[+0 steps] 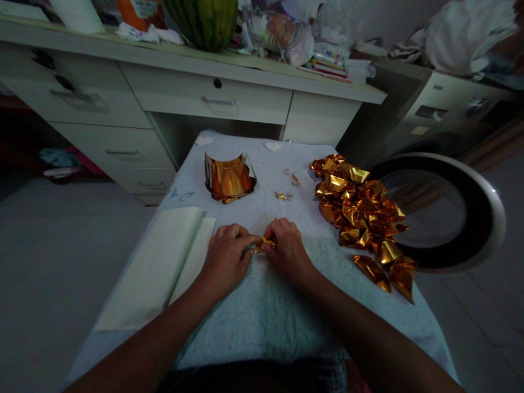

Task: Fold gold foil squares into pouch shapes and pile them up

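Observation:
Both hands meet over the middle of the cloth-covered table. Between the fingertips lies a small piece of gold foil paper point(258, 249), mostly covered by the fingers. My left hand point(231, 248) pinches its left side, and my right hand point(286, 244) pinches the other side. Under or just behind the fingers a pale translucent sheet point(262, 222) shows. Beyond my left hand stands a curved stack of gold foil sheets point(230, 177). To the right of my right hand spreads a heap of folded gold foil pieces point(360, 207).
A pad of cream paper point(155, 262) lies at the table's left. Small gold scraps point(283, 196) rest near the middle. A drawer desk point(204, 93) with a watermelon point(202, 22) stands behind. An open washing machine door point(442, 210) juts out at the right.

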Motion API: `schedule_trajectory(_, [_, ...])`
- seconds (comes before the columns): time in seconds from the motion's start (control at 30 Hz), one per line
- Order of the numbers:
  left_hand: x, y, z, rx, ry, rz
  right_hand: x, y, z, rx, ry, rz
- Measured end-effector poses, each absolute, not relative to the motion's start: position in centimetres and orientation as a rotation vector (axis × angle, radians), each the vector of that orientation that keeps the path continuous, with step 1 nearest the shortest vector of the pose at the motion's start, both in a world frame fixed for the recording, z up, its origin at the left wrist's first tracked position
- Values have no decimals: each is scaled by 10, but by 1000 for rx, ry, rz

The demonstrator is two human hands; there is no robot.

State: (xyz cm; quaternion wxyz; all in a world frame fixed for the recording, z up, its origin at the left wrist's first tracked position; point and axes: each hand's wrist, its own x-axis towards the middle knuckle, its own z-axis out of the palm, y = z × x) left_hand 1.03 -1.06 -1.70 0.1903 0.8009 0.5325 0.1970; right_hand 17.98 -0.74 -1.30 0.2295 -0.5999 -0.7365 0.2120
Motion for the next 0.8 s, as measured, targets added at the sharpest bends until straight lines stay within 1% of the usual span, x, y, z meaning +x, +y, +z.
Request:
schedule_trajectory(0.33, [11, -5, -13, 2232, 1501, 479, 175, -9, -12, -1719, -2096, 483])
schedule_trajectory(0.8, [9, -4, -14, 2237, 1479, 480, 182, -5, -2, -1643, -2059, 738])
